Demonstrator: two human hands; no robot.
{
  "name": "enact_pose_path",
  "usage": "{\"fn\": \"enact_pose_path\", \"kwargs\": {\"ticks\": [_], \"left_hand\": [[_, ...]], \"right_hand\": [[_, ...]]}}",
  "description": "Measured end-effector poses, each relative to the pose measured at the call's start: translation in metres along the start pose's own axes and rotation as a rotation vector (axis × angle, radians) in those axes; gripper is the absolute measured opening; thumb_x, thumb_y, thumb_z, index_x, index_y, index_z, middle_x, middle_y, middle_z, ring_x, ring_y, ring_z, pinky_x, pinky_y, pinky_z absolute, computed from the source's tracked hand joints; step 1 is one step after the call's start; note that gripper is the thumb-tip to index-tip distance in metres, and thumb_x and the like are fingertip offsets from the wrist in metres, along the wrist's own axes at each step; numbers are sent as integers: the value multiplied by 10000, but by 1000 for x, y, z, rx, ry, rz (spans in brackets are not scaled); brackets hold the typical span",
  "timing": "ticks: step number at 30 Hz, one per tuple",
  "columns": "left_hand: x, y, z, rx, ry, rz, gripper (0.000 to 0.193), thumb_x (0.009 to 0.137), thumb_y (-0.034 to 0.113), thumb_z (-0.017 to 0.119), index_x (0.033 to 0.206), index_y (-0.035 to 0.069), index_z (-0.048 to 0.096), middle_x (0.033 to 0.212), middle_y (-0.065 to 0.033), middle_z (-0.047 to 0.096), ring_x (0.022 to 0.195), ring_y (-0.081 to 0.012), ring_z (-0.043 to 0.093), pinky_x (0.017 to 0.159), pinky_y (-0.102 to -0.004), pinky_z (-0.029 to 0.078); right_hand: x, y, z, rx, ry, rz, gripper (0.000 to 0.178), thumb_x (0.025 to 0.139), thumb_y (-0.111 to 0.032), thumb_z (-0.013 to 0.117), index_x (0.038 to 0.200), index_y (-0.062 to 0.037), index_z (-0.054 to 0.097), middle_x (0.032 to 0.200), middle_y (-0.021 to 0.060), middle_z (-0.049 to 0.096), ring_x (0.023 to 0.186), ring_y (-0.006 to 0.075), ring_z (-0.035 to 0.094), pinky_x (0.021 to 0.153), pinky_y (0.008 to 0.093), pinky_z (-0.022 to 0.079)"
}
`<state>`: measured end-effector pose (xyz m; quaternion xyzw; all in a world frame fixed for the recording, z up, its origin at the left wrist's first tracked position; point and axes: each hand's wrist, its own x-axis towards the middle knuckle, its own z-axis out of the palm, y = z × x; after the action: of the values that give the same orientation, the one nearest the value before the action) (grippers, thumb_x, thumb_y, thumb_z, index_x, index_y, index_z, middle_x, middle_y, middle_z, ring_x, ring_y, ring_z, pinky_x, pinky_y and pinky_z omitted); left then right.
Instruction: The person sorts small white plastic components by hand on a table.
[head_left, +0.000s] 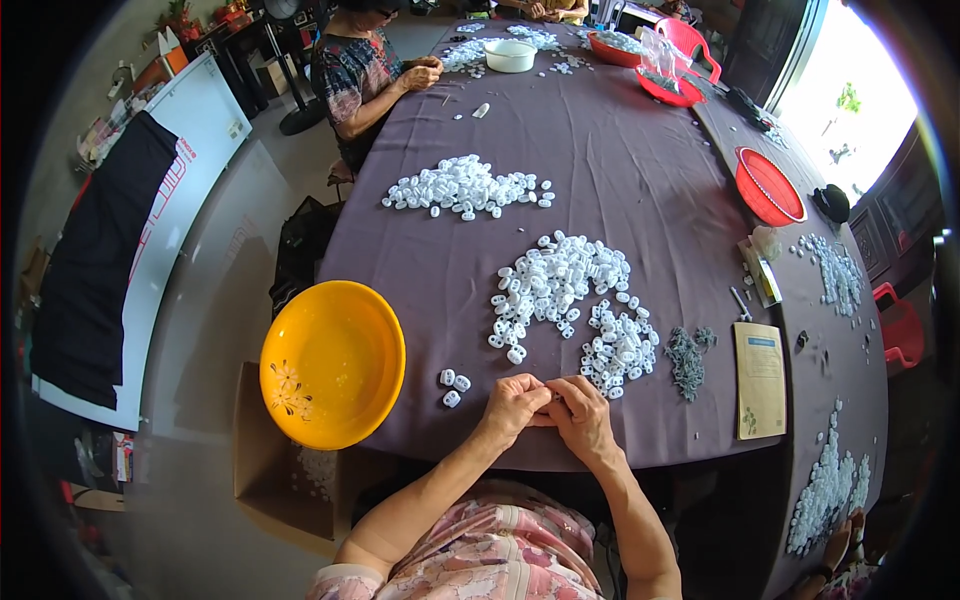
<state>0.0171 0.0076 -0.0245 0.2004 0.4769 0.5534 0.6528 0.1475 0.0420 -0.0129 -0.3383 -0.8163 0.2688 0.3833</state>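
The left hand (512, 402) and right hand (580, 412) meet at the near edge of the table (620, 170), fingers curled and fingertips pressed together over something small; what they pinch is hidden by the fingers, so I cannot tell what it is. Just left of the left hand lie three white pieces (452, 385) on the purple cloth; just beyond the hands spreads a pile of white pieces (565, 295), its near end almost touching the right hand. To the right of that pile sits a small grey heap (688, 358), and beside it a tan booklet (761, 380). A yellow bowl (333, 362) overhangs the table's left edge, near the left hand but apart from it. Farther up the table lies a second white pile (465, 187); a red basket (768, 187) rests at the right edge. At the far left side another person (362, 70) sits with hands on the table — a white bowl (510, 55) is near them.
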Motion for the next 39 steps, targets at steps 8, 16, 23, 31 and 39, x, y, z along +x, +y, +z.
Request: {"fn": "enact_pose_path", "kwargs": {"ticks": [8, 16, 23, 31, 39], "left_hand": [[-1, 15, -1, 106, -55, -100, 82, 779, 63, 553, 760, -16, 559, 721, -70, 589, 650, -142, 604, 578, -339, 566], [-1, 15, -7, 21, -111, -116, 133, 823, 101, 536, 829, -29, 560, 785, -102, 606, 713, -178, 628, 623, -334, 562], [0, 12, -7, 31, -105, -96, 143, 842, 112, 527, 859, -28, 548, 810, -103, 604, 720, -164, 626, 652, -320, 556], [-2, 11, -6, 9, -100, -80, 134, 835, 111, 530, 855, -19, 556, 789, -89, 602, 714, -166, 627, 651, -318, 556], [-1, 12, -9, -30, -147, -96, 118, 826, 100, 540, 831, -14, 568, 771, -83, 603, 702, -164, 628, 634, -321, 562]], "right_hand": [[1, 0, -2, -30, -29, -36, 212, 687, 3, 596, 898, -16, 586, 815, 111, 584, 693, 264, 585, 597, 322, 479], [0, 1, 0, 11, -60, 40, 273, 689, -8, 612, 958, -24, 568, 832, 110, 568, 684, 258, 574, 594, 320, 479], [-1, -8, 0, 53, -9, 122, 311, 686, -16, 628, 994, -27, 590, 858, 83, 578, 628, 176, 573, 553, 261, 463], [-1, -3, -5, 38, -71, 84, 307, 703, 2, 602, 1008, -29, 576, 928, 112, 569, 745, 242, 592, 628, 297, 484], [5, -3, -14, 124, -161, 100, 273, 710, 9, 593, 982, -20, 591, 909, 109, 588, 752, 241, 602, 637, 291, 487]]}}
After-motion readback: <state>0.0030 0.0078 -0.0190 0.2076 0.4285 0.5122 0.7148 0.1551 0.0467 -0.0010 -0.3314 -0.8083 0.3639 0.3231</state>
